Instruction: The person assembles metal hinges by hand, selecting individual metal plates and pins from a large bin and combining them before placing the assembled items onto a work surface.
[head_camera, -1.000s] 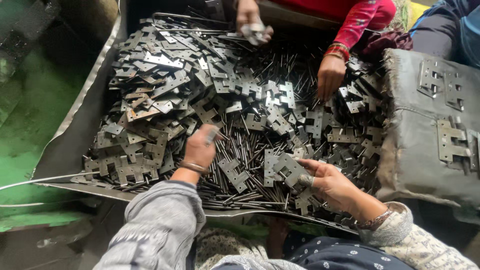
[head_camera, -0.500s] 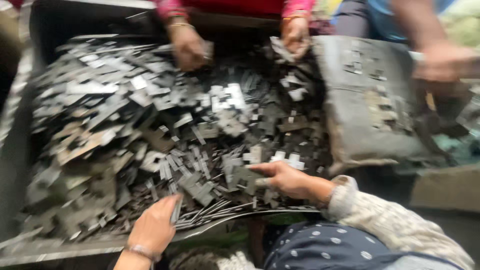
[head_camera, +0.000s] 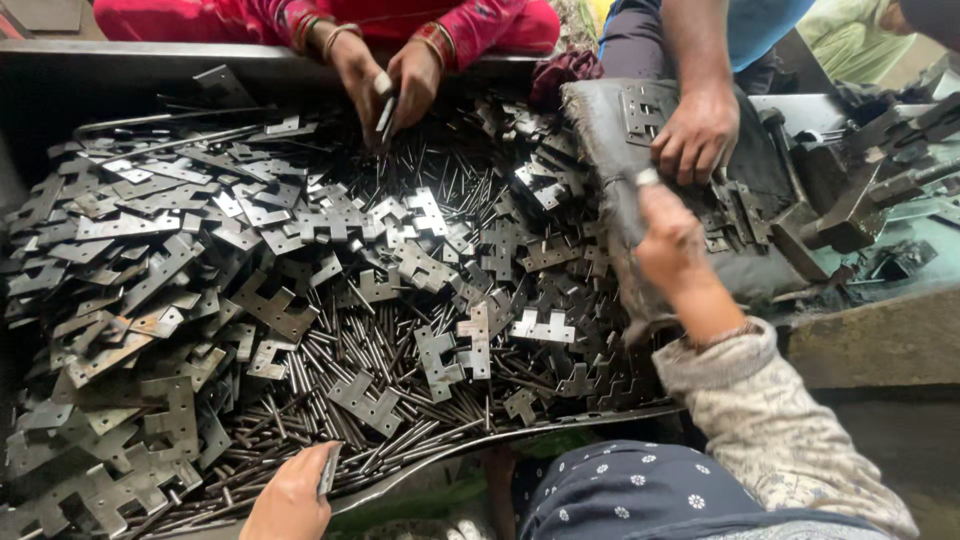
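A large pile of flat metal hinge leaves (head_camera: 300, 290) and thin steel pins (head_camera: 330, 370) fills a shallow metal tray (head_camera: 560, 425). My left hand (head_camera: 290, 495) rests at the tray's near edge, fingers closed on a thin metal piece (head_camera: 328, 470). My right hand (head_camera: 670, 235) is raised over the left edge of a dark worn pad (head_camera: 610, 130) to the right of the pile. It pinches a small pale metal piece (head_camera: 648, 177) at its fingertips. Hinge leaves (head_camera: 640, 110) lie on the pad.
Across the tray, a person in red sleeves handles a part with both hands (head_camera: 385, 80). Another person's hand (head_camera: 695, 130) rests on the pad just beyond my right hand. A dark metal press tool (head_camera: 860, 200) stands at the right.
My right hand has lifted from the pile up to the dark pad. My left hand has drawn back from the pile to the tray's near edge.
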